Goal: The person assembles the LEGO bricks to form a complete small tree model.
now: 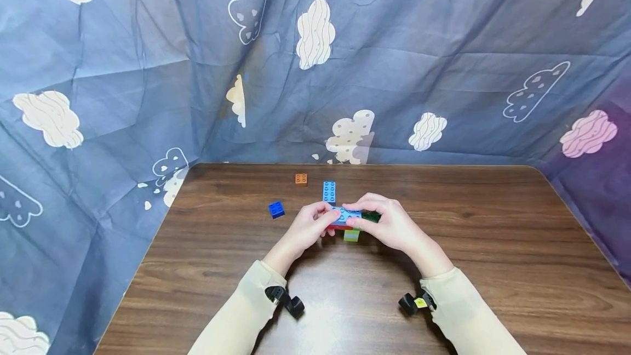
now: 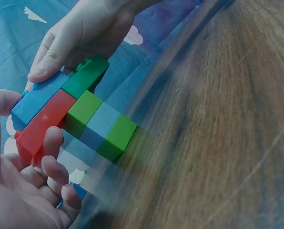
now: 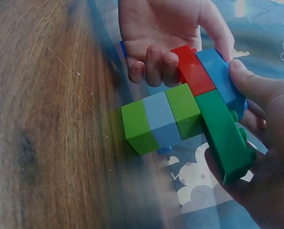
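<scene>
Both hands hold one stack of building bricks over the table. Its top is a blue brick point(image 1: 349, 215), which lies across a red brick point(image 2: 45, 125) and a dark green brick point(image 3: 223, 136) set end to end. Below them stands a column with a light blue brick point(image 3: 159, 112) between two light green bricks point(image 2: 117, 137). My left hand point(image 1: 309, 224) grips the red and blue end, thumb on top and fingers curled beneath. With thumb and fingers my right hand point(image 1: 393, 224) pinches the blue brick near the dark green end. Its fingertips are partly hidden in the wrist views.
A second blue brick point(image 1: 329, 191), long and light, lies just behind the hands. Farther left are a small dark blue brick point(image 1: 276, 209) and a small orange brick point(image 1: 301, 178). The brown wooden table point(image 1: 212, 267) ends at a cloud-patterned cloth point(image 1: 281, 97).
</scene>
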### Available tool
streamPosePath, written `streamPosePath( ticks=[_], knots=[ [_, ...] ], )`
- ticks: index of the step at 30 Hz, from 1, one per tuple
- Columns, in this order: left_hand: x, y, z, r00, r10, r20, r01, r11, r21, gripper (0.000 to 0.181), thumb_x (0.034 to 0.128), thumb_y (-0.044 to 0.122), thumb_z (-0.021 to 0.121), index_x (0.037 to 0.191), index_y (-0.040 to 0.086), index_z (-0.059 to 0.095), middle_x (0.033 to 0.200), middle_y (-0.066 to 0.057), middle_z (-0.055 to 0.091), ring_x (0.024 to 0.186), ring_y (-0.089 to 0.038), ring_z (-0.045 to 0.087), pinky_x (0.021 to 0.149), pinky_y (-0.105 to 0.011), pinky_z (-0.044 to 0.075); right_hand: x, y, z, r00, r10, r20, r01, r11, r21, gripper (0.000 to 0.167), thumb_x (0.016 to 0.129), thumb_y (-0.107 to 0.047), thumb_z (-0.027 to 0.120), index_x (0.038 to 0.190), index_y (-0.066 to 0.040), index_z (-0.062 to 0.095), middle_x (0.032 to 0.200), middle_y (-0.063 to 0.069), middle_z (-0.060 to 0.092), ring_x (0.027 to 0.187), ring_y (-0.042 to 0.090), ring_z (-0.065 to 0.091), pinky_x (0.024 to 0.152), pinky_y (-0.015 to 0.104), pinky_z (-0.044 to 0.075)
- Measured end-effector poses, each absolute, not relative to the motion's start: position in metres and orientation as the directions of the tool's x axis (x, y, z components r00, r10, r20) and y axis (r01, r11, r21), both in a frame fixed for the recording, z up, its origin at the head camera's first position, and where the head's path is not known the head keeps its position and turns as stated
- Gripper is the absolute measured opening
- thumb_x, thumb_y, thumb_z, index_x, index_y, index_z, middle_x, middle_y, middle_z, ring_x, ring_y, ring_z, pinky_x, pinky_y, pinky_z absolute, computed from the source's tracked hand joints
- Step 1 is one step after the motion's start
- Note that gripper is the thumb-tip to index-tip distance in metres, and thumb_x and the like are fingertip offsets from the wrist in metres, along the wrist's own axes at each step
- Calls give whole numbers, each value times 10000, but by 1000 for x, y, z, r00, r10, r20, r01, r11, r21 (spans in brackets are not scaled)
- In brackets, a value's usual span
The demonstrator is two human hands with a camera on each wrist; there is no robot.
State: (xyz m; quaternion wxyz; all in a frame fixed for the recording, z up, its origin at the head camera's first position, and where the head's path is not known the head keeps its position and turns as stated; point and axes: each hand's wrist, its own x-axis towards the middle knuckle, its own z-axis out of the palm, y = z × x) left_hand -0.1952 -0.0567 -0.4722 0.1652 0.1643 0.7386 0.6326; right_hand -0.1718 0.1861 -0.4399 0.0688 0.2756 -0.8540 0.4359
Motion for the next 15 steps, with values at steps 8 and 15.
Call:
streamPosePath(
  ticks=[8,15],
  knots=[
    [-197,-58,-473,-889,456,-45,30,156,987,298,1099,364,654,1015,79,680,765,-23,690,686,-263,567,592,-280,426,-169,185,-438,-845,-417,334,-521,501,-691,308,990,-233,840,1295,-196,818,1134,-107,744,1002,97,694,851,455,612],
    [-198,-59,-471,-883,465,-59,30,183,983,313,1101,386,647,1025,87,698,768,-23,695,652,-185,544,612,-290,439,-167,183,-439,-832,-429,352,-544,504,-671,312,1015,-215,811,1325,-194,793,1183,-87,726,1057,107,682,885,509,606]
  ],
)
